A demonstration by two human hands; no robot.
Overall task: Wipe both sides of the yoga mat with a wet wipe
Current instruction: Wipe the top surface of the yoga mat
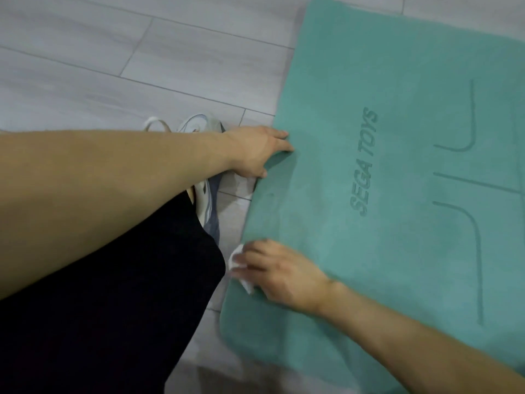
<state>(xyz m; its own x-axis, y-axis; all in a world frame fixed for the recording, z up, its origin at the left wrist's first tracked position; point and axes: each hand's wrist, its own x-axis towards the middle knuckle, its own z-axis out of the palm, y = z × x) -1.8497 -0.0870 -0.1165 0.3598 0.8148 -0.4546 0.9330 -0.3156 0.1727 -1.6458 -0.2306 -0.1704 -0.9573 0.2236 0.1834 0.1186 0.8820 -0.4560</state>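
So both hands are at the short end of the mat right now. The left hand (257, 150) has its fingers and thumb curled round the edge, pinching it and lifting it a little, so you can see the edge buckle up off the floor there. The right hand (279, 273) sits nearer in the scene, on the same end close to the near rounded corner, fingers bent over a small crumpled white wet wipe (240, 268) that pokes out past the mat's edge on the left. The two hands are well apart along that edge. My guess is this is either the wipe reaching the end of the top side or the start of the flip, since the left hand's grip looks like a turn-over grab; can't say which for sure. Next move probably calls for both hands taking the edge and folding the mat over without dropping the wipe, then wiping the underside. The teal-green foam yoga mat (397, 194) itself lies flat on the pale grey wood-look plank floor (113, 66), filling the right half of the view, with "SEGA TOYS" and some curved alignment lines pressed into it. The surface looks matte and slightly patchy, maybe damp, hard to tell. Left of it there's a white and grey sneaker (204, 200) and a black trouser leg (113, 308).
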